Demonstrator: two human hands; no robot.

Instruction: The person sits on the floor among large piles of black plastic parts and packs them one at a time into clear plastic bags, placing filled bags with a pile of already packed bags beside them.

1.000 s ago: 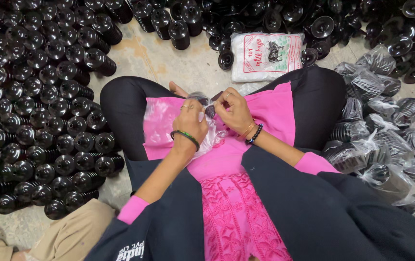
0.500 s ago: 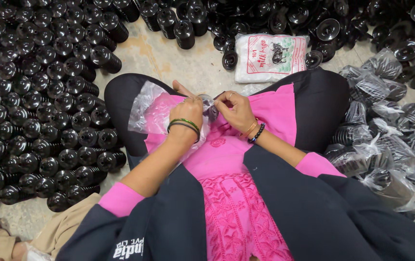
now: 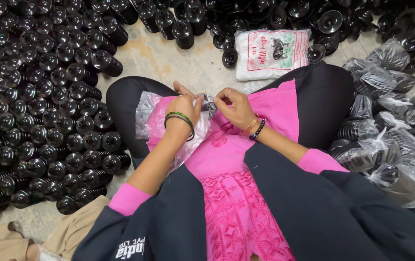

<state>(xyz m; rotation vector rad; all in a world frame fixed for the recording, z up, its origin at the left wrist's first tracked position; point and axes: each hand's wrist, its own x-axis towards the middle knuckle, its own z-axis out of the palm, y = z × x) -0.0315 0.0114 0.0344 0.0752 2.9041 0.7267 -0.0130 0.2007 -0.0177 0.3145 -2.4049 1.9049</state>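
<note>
Person sits cross-legged on floor [image 3: 193, 67]. Both hands meet over lap, left hand [image 3: 184, 107] just left of right hand [image 3: 234, 107], plastic bag [image 3: 169, 121] under them. Stacked parts [image 3: 38, 111] fill floor at left and ahead. Flat packet [image 3: 271, 52] ahead of knees. Bagged parts [image 3: 391, 140] at right.

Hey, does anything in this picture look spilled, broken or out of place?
Nothing stands out. Both the left hand and the right hand pinch the mouth of a clear plastic bag on the lap. Black spools lie in rows on the left, bagged ones are heaped on the right, and a white packet lies flat ahead.
</note>
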